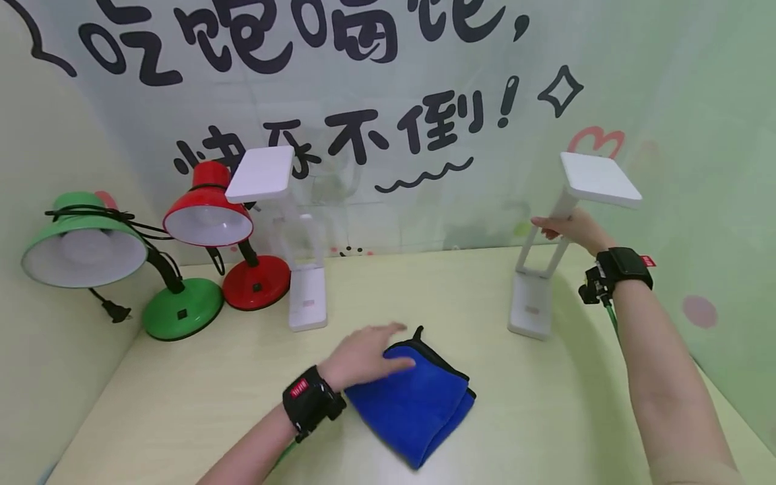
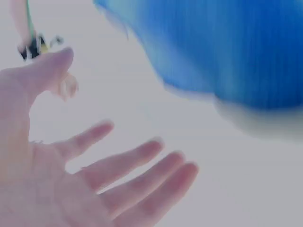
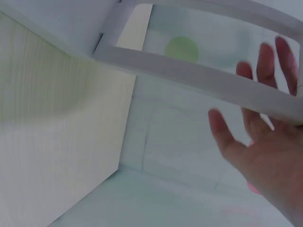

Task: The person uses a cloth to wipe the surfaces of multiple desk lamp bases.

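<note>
Cloth of deep blue with black edging [image 1: 418, 404] lay folded on the pale counter [image 1: 473, 289], set at a slant, a small black loop [image 1: 419, 332] at its top corner. Over the cloth's upper left side was the left hand [image 1: 364, 357], its fingers spread and its thumb held apart; whether it touched the fabric could not be told. In the left wrist view, the blue looked blurred, off beyond the fingertips.

Right hand [image 1: 578, 232] was at the upper stem of the right-hand white lamp [image 1: 531, 304], which stood upright on the counter with its flat panel [image 1: 600, 178] above the wrist. Its fingers were spread, passing behind one bar of the lamp's frame and showing through the opening, with the thumb apart below that bar; contact with the bar was unclear. Each wrist wore a black band.

To the left stood a second white lamp [image 1: 308, 296] of like shape, just beside a red lamp [image 1: 257, 283]. Left of that was a green lamp [image 1: 182, 310], black cord wound about its shade, the plug [image 1: 115, 311] hanging near its base. Behind them all hung a pale backdrop [image 1: 358, 81] with large dark lettering.
</note>
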Tool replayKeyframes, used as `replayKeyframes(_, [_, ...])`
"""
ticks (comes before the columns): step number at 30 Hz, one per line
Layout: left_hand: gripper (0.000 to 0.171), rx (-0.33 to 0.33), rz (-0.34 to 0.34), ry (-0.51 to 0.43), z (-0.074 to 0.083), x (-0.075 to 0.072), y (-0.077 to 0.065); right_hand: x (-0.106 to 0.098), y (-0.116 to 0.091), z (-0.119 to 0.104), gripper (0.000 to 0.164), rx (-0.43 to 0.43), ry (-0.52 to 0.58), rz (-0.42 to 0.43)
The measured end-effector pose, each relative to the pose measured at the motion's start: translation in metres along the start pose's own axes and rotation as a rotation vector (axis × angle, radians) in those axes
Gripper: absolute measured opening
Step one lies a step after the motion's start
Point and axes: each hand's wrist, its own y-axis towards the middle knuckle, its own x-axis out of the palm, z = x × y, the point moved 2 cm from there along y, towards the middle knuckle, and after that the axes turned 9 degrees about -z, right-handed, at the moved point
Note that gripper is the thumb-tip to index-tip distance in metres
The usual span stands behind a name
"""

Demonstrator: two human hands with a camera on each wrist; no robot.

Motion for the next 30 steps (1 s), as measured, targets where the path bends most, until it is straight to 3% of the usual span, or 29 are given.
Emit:
replayKeyframes(2, [0.072, -0.091, 0.116, -0.098, -0.019, -0.031, 0.008, 0.002, -0.008, -0.009, 0.05, -0.016, -0.045, 0.056])
replayKeyframes(4, [0.073, -0.207, 0.293, -0.153, -0.04, -0.063, 0.014, 0.008, -0.018, -0.017, 0.066, -0.032, -0.098, 0.167])
replayKeyframes(6, [0.073, -0.312, 0.459, -0.188, -0.062, -0.091, 0.021, 0.019, -0.03, -0.022, 0.078, -0.039, -0.172, 0.345])
replayKeyframes(8, [0.074, -0.388, 0.554, -0.219, -0.082, -0.112, 0.026, 0.036, -0.043, -0.028, 0.086, -0.002, -0.263, 0.507])
replayKeyframes(10, [0.078, -0.401, 0.618, -0.226, -0.1, -0.127, 0.032, 0.061, -0.054, -0.035, 0.09, 0.042, -0.346, 0.618])
replayKeyframes(12, [0.077, -0.37, 0.643, -0.247, -0.115, -0.137, 0.039, 0.091, -0.064, -0.044, 0.089, 0.004, -0.426, 0.661])
replayKeyframes(14, [0.077, -0.304, 0.647, -0.271, -0.125, -0.143, 0.045, 0.126, -0.074, -0.057, 0.085, -0.111, -0.506, 0.607])
replayKeyframes(16, [0.075, -0.231, 0.651, -0.323, -0.133, -0.148, 0.051, 0.163, -0.083, -0.068, 0.08, -0.281, -0.611, 0.492])
replayKeyframes(20, [0.065, -0.151, 0.622, -0.433, -0.144, -0.154, 0.058, 0.227, -0.105, -0.081, 0.076, -0.603, -0.745, 0.063])
replayKeyframes(22, [0.058, -0.141, 0.602, -0.48, -0.149, -0.156, 0.059, 0.248, -0.116, -0.083, 0.077, -0.657, -0.777, -0.158])
replayKeyframes(24, [0.05, -0.145, 0.577, -0.491, -0.153, -0.157, 0.059, 0.262, -0.124, -0.083, 0.077, -0.652, -0.821, -0.309])
replayKeyframes(27, [0.045, -0.143, 0.545, -0.479, -0.159, -0.157, 0.058, 0.273, -0.129, -0.082, 0.072, -0.636, -0.923, -0.375])
replayKeyframes(30, [0.042, -0.14, 0.569, -0.426, -0.16, -0.157, 0.059, 0.28, -0.131, -0.082, 0.061, -0.671, -1.021, -0.302])
